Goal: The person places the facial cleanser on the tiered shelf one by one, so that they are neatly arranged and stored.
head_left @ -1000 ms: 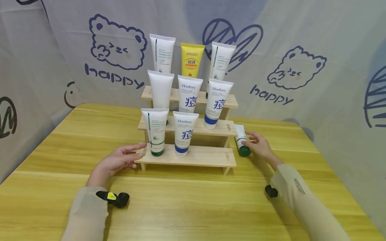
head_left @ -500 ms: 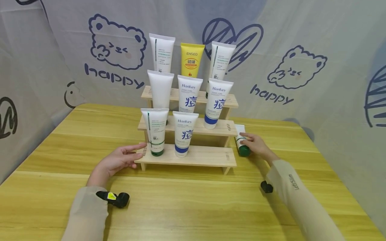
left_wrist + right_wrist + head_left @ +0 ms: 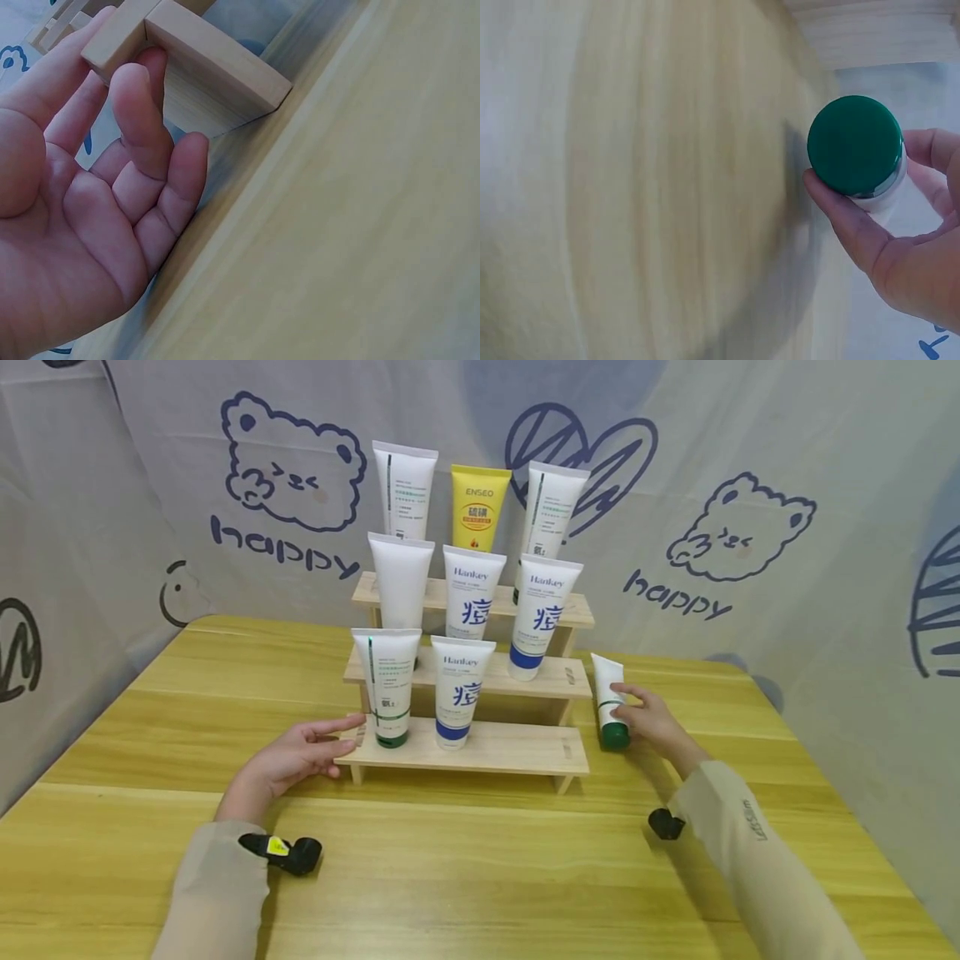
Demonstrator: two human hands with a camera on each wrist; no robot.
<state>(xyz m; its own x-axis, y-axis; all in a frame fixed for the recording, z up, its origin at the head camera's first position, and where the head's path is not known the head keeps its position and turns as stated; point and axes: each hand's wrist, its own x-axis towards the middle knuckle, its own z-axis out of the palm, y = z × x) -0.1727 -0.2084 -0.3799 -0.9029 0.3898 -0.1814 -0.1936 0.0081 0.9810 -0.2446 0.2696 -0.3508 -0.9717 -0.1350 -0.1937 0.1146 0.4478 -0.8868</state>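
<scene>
A three-tier wooden display stand [image 3: 517,752] stands mid-table with squeeze tubes upright on its steps. My left hand [image 3: 296,756] holds the left end of its bottom step; in the left wrist view, curled fingers [image 3: 142,120] meet the step's end [image 3: 217,64]. To the right of the stand, my right hand [image 3: 652,722] pinches a white squeeze tube [image 3: 609,693] with a green cap, cap end down and tilted. In the right wrist view the green cap [image 3: 855,146] faces the camera, between thumb and fingers. The bottom step bears a green-capped tube [image 3: 388,685] and a blue-banded tube [image 3: 459,693].
The middle step carries a plain white tube [image 3: 401,581] and two blue-lettered tubes [image 3: 546,614]. A yellow tube [image 3: 480,506] stands between two white ones on the top step. A printed cloth [image 3: 450,410] hangs behind the wooden table [image 3: 465,877].
The right hand has taken hold of the tube lying beside the stand; its flat end has risen and it has shifted slightly right. The left hand has stayed at the stand.
</scene>
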